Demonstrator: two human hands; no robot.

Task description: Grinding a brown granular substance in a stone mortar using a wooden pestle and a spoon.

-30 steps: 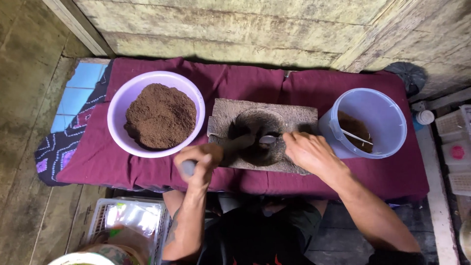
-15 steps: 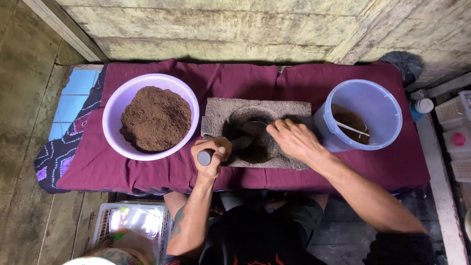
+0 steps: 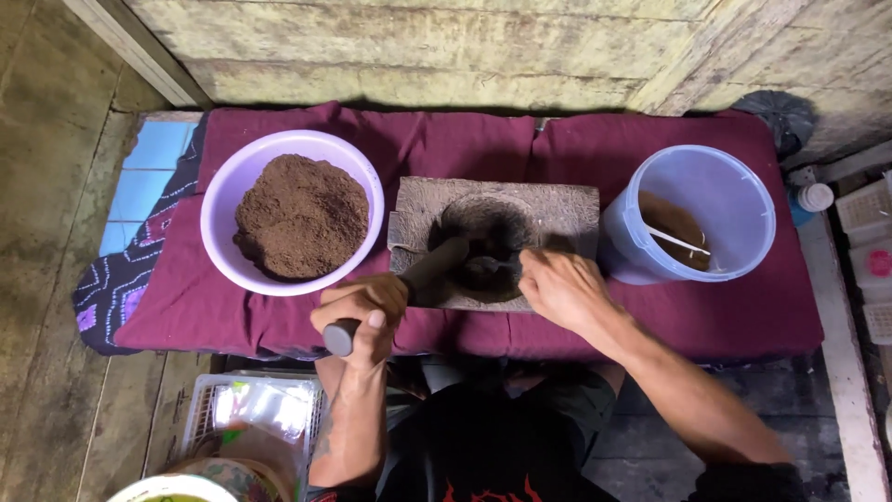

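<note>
A rough, grey stone mortar [image 3: 548, 209] with a round dark hollow sits on maroon cloth [image 3: 465, 139]. The left hand [image 3: 364, 311] is clenched around a dark pestle [image 3: 429, 271], angled from near-left up into the hollow. The right hand [image 3: 559, 284] pinches a metal spoon [image 3: 490, 264] inside it.

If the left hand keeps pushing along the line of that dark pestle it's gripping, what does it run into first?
Probably the dark hollow of the stone mortar block. The left hand grips the pestle, angled up and right into that hollow, where the right hand holds a spoon. Depth is unclear.
</note>
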